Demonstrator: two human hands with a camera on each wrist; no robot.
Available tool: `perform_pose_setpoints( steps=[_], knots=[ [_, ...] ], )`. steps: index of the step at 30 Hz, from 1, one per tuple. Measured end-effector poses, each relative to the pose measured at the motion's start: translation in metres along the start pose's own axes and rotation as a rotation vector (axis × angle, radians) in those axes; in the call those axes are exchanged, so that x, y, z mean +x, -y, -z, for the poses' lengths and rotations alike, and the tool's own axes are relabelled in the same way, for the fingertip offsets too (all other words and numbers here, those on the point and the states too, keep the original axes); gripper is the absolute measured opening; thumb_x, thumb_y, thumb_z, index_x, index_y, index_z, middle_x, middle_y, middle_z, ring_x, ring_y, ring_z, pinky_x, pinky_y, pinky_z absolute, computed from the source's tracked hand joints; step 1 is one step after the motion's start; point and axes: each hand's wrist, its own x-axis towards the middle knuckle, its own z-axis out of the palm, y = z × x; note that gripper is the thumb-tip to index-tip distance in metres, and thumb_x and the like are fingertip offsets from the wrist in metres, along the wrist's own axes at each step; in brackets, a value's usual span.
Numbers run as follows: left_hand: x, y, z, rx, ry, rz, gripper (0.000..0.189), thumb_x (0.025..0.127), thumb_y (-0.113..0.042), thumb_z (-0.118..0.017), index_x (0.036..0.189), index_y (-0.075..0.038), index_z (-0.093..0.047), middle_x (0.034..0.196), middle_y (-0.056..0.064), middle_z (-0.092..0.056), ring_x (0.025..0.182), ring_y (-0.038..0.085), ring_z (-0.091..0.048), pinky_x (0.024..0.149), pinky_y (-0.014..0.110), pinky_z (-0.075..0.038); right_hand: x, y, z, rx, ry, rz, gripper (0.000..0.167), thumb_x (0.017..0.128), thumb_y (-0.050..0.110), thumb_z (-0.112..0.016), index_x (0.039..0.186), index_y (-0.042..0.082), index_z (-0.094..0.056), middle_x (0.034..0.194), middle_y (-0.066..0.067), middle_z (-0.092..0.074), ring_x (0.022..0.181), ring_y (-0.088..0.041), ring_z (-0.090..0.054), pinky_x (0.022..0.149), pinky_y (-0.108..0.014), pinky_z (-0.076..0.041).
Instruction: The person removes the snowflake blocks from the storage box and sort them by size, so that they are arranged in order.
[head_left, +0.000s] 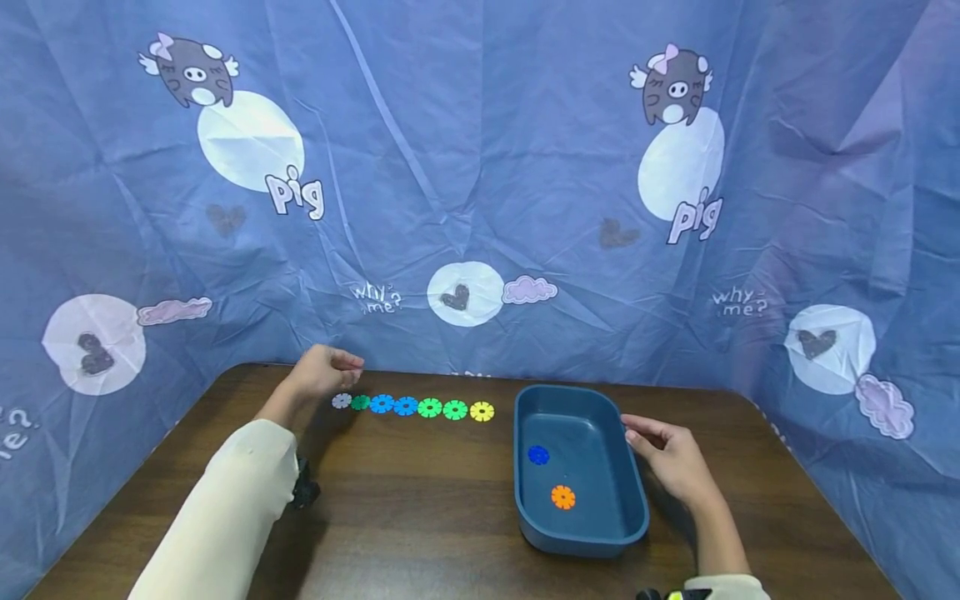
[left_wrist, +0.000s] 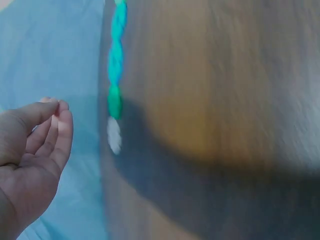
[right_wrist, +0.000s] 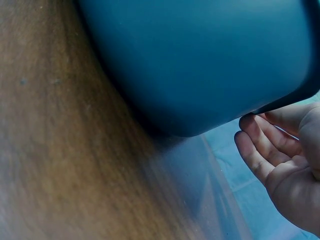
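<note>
My left hand [head_left: 321, 371] hovers over the left end of a row of notched plastic discs, fingers loosely bent and thumb near the fingertips; nothing shows between them. Closest to it are a pale disc [head_left: 341, 401] and a dark green disc [head_left: 361, 402], also blurred in the left wrist view. Along the row come blue discs [head_left: 382, 404], light green discs [head_left: 430, 407] and a yellow disc [head_left: 482, 412]. My right hand [head_left: 671, 458] touches the outer right rim of a blue plastic basin [head_left: 581, 542] with its fingertips. Inside lie a dark blue disc [head_left: 538, 455] and an orange disc [head_left: 563, 497].
The basin stands on a brown wooden table [head_left: 420, 500], right of the row. A blue curtain [head_left: 480, 208] with pig prints hangs just behind the table's back edge and along both sides.
</note>
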Motion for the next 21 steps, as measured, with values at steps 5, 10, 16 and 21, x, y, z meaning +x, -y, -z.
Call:
perform_pose_setpoints(
  steps=[5, 10, 16, 21],
  knots=[
    [0.011, -0.035, -0.02, 0.053, 0.056, -0.139, 0.026, 0.092, 0.009, -0.063, 0.117, 0.015, -0.068, 0.103, 0.023, -0.075, 0.096, 0.035, -0.073, 0.08, 0.035, -0.06, 0.001, -0.001, 0.0, -0.002, 0.003, -0.003, 0.036, 0.104, 0.018, -0.062, 0.135, 0.0, -0.065, 0.13, -0.018, -0.067, 0.115, -0.029, -0.066, 0.083, -0.018, -0.053],
    [0.018, -0.068, -0.048, 0.107, 0.109, -0.24, 0.024, 0.093, 0.005, -0.066, 0.116, 0.009, -0.072, 0.105, 0.019, -0.076, 0.094, 0.028, -0.074, 0.081, 0.034, -0.06, 0.0, -0.002, 0.0, -0.006, 0.006, -0.003, 0.036, 0.104, 0.019, -0.062, 0.135, 0.0, -0.065, 0.13, -0.019, -0.067, 0.115, -0.029, -0.066, 0.082, -0.019, -0.054],
    [0.018, -0.106, -0.082, 0.165, 0.184, -0.342, 0.021, 0.093, 0.0, -0.07, 0.114, 0.004, -0.075, 0.105, 0.014, -0.077, 0.095, 0.023, -0.075, 0.085, 0.034, -0.059, 0.0, -0.001, 0.0, -0.014, 0.001, 0.004, 0.035, 0.104, 0.019, -0.062, 0.134, 0.001, -0.066, 0.129, -0.018, -0.068, 0.114, -0.027, -0.066, 0.083, -0.02, -0.053],
    [0.014, -0.129, -0.111, 0.232, 0.278, -0.466, 0.019, 0.094, -0.002, -0.071, 0.112, 0.001, -0.077, 0.106, 0.01, -0.077, 0.097, 0.019, -0.075, 0.085, 0.027, -0.058, 0.001, -0.002, 0.001, -0.026, -0.006, 0.023, 0.036, 0.104, 0.02, -0.063, 0.133, 0.0, -0.066, 0.129, -0.018, -0.069, 0.113, -0.028, -0.067, 0.083, -0.019, -0.053]
  ],
)
